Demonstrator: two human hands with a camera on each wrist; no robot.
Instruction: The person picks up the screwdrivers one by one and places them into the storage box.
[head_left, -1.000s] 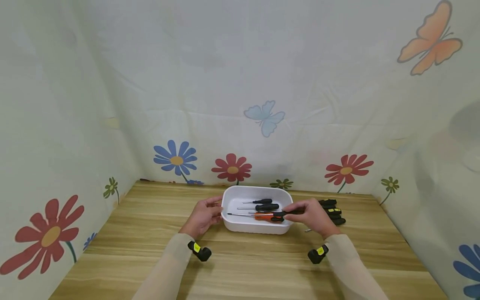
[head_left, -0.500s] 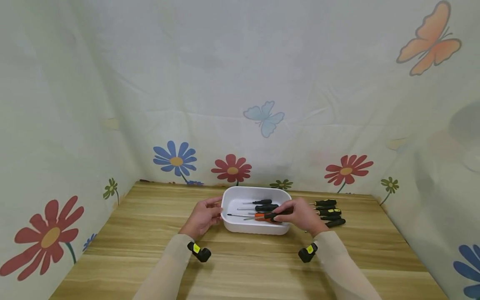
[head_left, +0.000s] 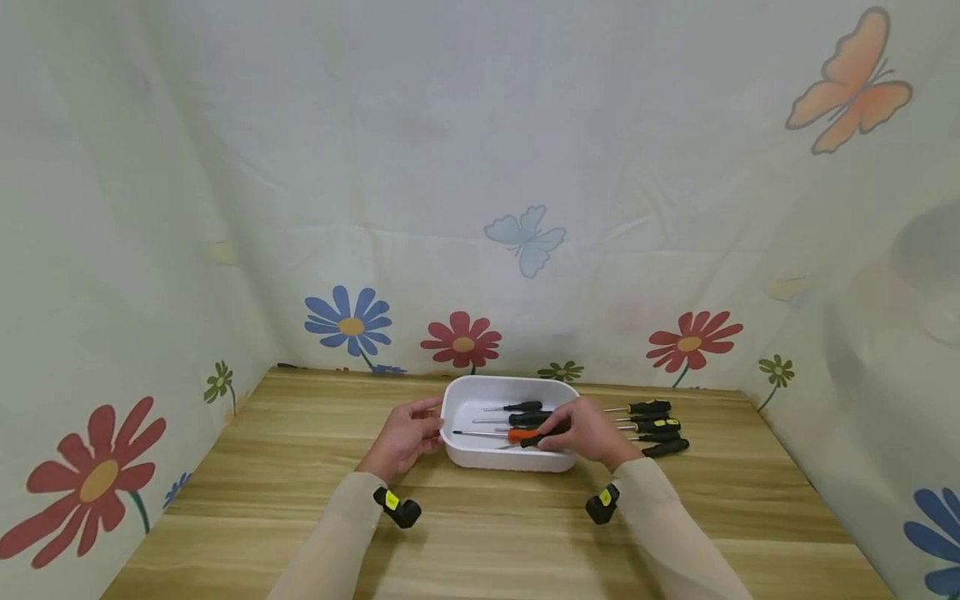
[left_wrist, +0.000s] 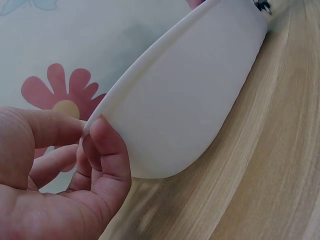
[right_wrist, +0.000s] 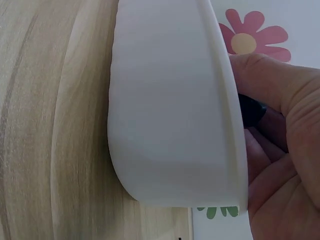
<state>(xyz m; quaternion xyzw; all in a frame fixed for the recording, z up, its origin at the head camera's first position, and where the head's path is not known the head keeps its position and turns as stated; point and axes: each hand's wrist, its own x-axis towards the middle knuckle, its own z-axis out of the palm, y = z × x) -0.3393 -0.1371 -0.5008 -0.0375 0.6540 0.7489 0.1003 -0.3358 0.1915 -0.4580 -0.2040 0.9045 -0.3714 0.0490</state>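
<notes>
Head view alone shows your right hand (head_left: 588,433) pinching a screwdriver (head_left: 534,439) over the tray (head_left: 480,457); left-wrist view shows your left hand's (left_wrist: 55,175) fingers (left_wrist: 107,150) curled, pinching its rim.

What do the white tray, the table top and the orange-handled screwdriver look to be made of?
White tray: likely plastic or melamine, by its smooth matte walls and rounded, moulded rim; ceramic cannot be ruled out.
Table top: wood or wood-look laminate, with light streaky grain and a low sheen.
Orange-handled screwdriver: thin grey shaft that looks like metal, with an orange and black handle, probably plastic or rubber.
</notes>
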